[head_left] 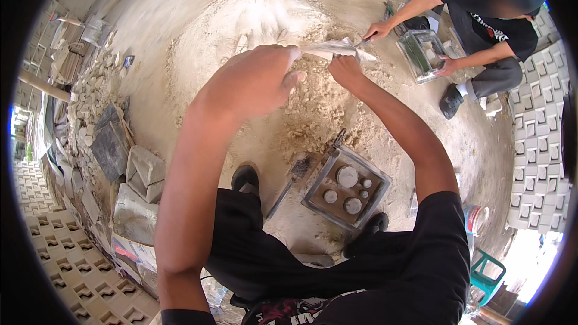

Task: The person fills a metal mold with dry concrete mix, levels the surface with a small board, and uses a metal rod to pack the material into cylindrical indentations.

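Right hand [346, 71] clenched on whitish sheet [331, 48] by powder pile [259, 15]; left hand [259, 78] at sheet's end, grip unclear

Thin whitish sheet [330, 48], creased, extended sideways, over the pale powder heap [208, 42]

L hand [256, 81] is blurry tbh, can't tell if it's touching the white sheet [328, 49]. Black shirt [415, 274] gets cut off at btm edge.
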A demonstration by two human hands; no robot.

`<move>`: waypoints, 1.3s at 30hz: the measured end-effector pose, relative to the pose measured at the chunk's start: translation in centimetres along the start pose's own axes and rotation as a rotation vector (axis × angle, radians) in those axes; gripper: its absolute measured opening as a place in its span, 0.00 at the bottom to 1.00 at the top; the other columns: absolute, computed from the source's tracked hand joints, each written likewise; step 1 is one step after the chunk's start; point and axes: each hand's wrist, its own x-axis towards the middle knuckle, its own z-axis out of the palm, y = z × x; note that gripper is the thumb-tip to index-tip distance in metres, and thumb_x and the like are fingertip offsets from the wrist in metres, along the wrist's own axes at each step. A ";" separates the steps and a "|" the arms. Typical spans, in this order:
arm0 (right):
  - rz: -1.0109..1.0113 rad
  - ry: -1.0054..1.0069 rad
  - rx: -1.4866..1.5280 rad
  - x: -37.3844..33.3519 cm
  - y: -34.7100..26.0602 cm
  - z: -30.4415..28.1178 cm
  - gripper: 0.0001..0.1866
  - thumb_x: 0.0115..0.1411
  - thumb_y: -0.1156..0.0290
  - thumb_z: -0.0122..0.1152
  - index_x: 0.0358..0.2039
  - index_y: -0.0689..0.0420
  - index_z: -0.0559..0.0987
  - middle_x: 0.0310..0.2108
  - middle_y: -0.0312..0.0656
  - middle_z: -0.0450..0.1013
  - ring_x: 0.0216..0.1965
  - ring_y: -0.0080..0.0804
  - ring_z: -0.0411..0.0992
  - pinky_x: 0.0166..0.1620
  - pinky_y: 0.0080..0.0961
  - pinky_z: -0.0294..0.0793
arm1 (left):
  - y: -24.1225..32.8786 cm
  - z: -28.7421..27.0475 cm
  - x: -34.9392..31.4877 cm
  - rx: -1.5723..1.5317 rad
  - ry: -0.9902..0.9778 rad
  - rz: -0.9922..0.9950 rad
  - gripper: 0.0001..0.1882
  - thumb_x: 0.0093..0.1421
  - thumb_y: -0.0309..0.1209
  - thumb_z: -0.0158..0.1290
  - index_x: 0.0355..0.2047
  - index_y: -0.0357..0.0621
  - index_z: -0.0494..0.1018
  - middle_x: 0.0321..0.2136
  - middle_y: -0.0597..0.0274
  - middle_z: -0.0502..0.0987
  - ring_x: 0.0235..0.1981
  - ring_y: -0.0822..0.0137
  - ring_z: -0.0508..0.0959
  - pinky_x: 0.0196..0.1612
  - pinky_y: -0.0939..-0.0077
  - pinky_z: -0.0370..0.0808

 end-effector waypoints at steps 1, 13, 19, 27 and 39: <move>-0.087 0.023 -0.047 1.6 -0.9 0.2 0.09 0.53 0.73 0.55 0.31 0.57 0.83 0.28 0.42 0.78 0.32 0.33 0.78 0.27 0.33 0.74 | -0.5 -0.1 -0.5 0.000 0.020 -0.003 0.18 0.62 0.35 0.50 0.48 0.37 0.71 0.38 0.44 0.77 0.40 0.46 0.76 0.45 0.59 0.71; 0.000 0.004 0.309 0.9 -12.7 21.1 0.17 0.55 0.67 0.52 0.43 0.56 0.81 0.45 0.45 0.77 0.44 0.41 0.76 0.36 0.46 0.75 | -1.3 0.4 1.6 -0.045 0.010 -0.029 0.18 0.62 0.36 0.50 0.47 0.37 0.72 0.39 0.45 0.77 0.42 0.47 0.76 0.46 0.59 0.71; 0.101 -0.309 0.399 -2.6 -9.2 10.5 0.19 0.55 0.67 0.50 0.45 0.57 0.80 0.40 0.47 0.78 0.42 0.43 0.77 0.41 0.45 0.75 | -3.2 0.1 -1.6 0.038 0.056 -0.079 0.19 0.62 0.38 0.51 0.48 0.39 0.72 0.40 0.47 0.77 0.43 0.48 0.75 0.47 0.61 0.71; 0.201 -0.135 0.522 -5.5 0.7 0.1 0.14 0.58 0.64 0.55 0.35 0.62 0.80 0.31 0.53 0.77 0.32 0.44 0.78 0.35 0.37 0.76 | -2.9 0.3 -1.1 0.001 0.043 -0.019 0.19 0.62 0.39 0.51 0.48 0.38 0.72 0.41 0.45 0.77 0.44 0.47 0.75 0.47 0.60 0.71; 0.705 -0.200 0.958 -11.4 0.9 9.4 0.22 0.57 0.51 0.58 0.33 0.60 0.81 0.25 0.51 0.77 0.29 0.40 0.76 0.36 0.36 0.74 | -1.0 2.1 0.8 -0.047 -0.062 -0.058 0.20 0.62 0.40 0.51 0.48 0.37 0.72 0.42 0.44 0.77 0.45 0.48 0.76 0.48 0.61 0.72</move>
